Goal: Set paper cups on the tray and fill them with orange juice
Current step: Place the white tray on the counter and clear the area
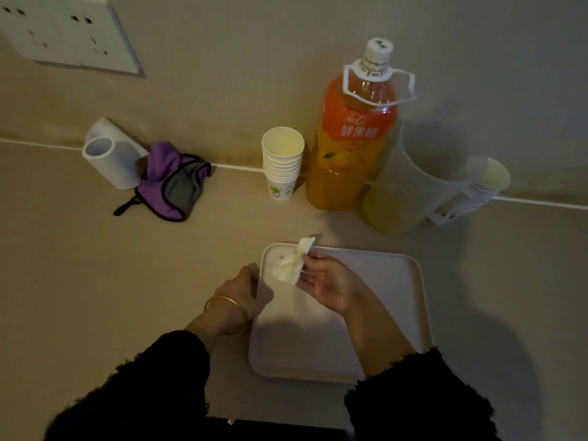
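Ok, tray (381, 297): white, flat, near front edge of tabletop (95, 281), a bit right of centre. Left hand (248, 288) grips tray's left rim close to its far-left corner, fingers curled on the edge. Gold bangle (227, 310) on that wrist. Right hand (327, 281) is over the tray's far-left part, palm turned partly up, fingers pinching a crumpled white tissue (291, 265). Tissue top pokes past tray's far rim in this view; can't tell if tissue touches the tray surface. Both arms in dark sleeves w/ frayed cuffs.

Cups (281, 163): one nested stack, upright, mouths up, at back edge of tabletop against the wall, well apart from tray; green print on the bottom cup. Bottle (350, 138) of orange juice stands just beside the stack on its right, upright, white cap on, white carry handle round the neck, orange label. Level approx up to the shoulder.

Clear plastic bag (413, 186) lies on its side right of the bottle at back edge, more cups inside at its right end; looks to touch the bottle but can't be sure.

Back-left of tabletop: white roll (108, 157) on its side by the wall, purple-grey cloth (171, 183) bunched against it. Socket (63, 33) on wall, top left.
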